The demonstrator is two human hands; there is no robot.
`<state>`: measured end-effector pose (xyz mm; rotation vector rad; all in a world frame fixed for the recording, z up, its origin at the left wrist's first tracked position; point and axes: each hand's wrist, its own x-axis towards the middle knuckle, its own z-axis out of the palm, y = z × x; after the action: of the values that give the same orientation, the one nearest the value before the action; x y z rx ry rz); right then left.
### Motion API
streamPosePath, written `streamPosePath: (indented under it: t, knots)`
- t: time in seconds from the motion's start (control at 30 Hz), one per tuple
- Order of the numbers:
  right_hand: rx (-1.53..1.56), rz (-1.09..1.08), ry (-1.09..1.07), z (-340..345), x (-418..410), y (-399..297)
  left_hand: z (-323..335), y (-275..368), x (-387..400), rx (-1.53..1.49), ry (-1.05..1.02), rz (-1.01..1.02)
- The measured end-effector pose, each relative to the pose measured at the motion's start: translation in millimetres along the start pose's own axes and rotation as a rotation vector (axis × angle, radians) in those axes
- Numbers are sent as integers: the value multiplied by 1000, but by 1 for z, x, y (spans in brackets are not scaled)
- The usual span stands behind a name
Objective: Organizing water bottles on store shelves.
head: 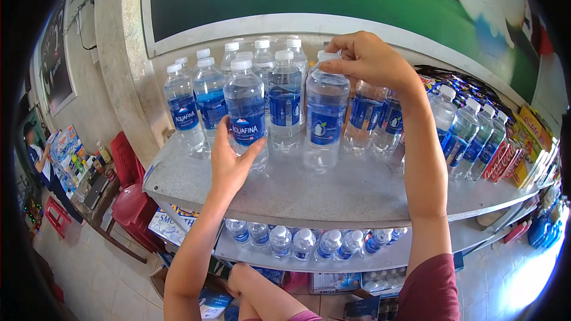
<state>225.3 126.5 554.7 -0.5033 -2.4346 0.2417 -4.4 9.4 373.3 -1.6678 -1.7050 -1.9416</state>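
Observation:
My left hand [236, 151] is around the lower part of an Aquafina water bottle [244, 102] that stands upright near the front left of the grey metal shelf [276, 191]. With thumb and fingers, my right hand [357, 60] grips the white cap of a second clear water bottle [327, 111], which is upright over the shelf; whether its base touches the surface I cannot tell. Between the two, a little farther back, stands another blue-labelled bottle [284, 98]. Several more bottles are grouped behind and to the left, and others [365, 113] stand behind my right wrist.
To the right are more bottles [475, 138], red Coca-Cola packs [502, 160] and yellow cartons [533, 142]. A lower shelf [267, 263] holds several small bottles. Red plastic chairs [131, 200] stand at the left, and a person [40, 160] is farther off by a table.

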Motion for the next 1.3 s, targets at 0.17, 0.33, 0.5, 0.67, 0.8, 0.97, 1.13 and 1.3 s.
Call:
streamPosePath:
  t: [0.17,0.33,0.5,0.67,0.8,0.97,1.13,1.3]
  knots:
    - [-64,-86,77,24,8,-13,-7,12,-5,124,261,253]
    - [-48,-124,146,38,16,4,7,83,-78,-161,-135,400]
    - [-5,-9,101,32,15,1,83,125,-143,-623,-732,137]
    - [91,49,106,19,12,-2,137,134,-146,-879,-742,-126]
    - [184,51,351,-7,3,8,149,144,-152,-889,-561,-245]
    - [351,-12,610,-57,-20,17,151,151,-164,-737,-563,-19]
    - [476,-24,753,-87,-46,18,145,157,-167,-900,-710,-256]
    - [435,-43,817,-83,-48,8,155,149,-145,-541,-384,237]
